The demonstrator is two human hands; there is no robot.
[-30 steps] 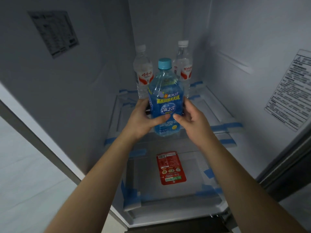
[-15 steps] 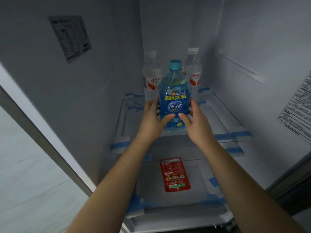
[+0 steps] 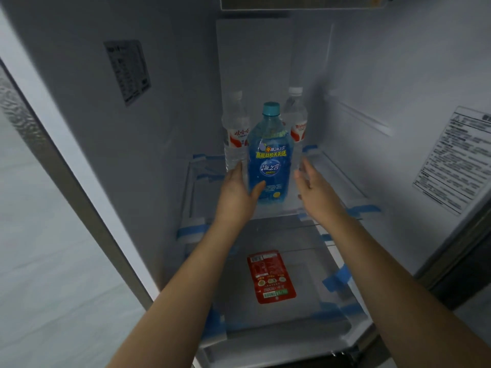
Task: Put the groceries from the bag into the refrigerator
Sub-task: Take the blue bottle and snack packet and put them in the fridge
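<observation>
We hold the blue bottle (image 3: 268, 158) upright on the refrigerator's glass shelf (image 3: 342, 187), in front of two water bottles (image 3: 236, 136). Our left hand (image 3: 237, 189) curls around its side to steady it; the right hand (image 3: 312, 187) is off it, fingers apart. A red packet (image 3: 271, 277) lies on the shelf below, inside grey walls.

Hidden and unclear parts inside the fridge
The blue bottle (image 3: 268, 160) covered parts of both water bottles (image 3: 235, 136) behind it; the right hand (image 3: 316, 192) was motion-blurred, and small print on the wall stickers (image 3: 451, 160) was unreadable
</observation>
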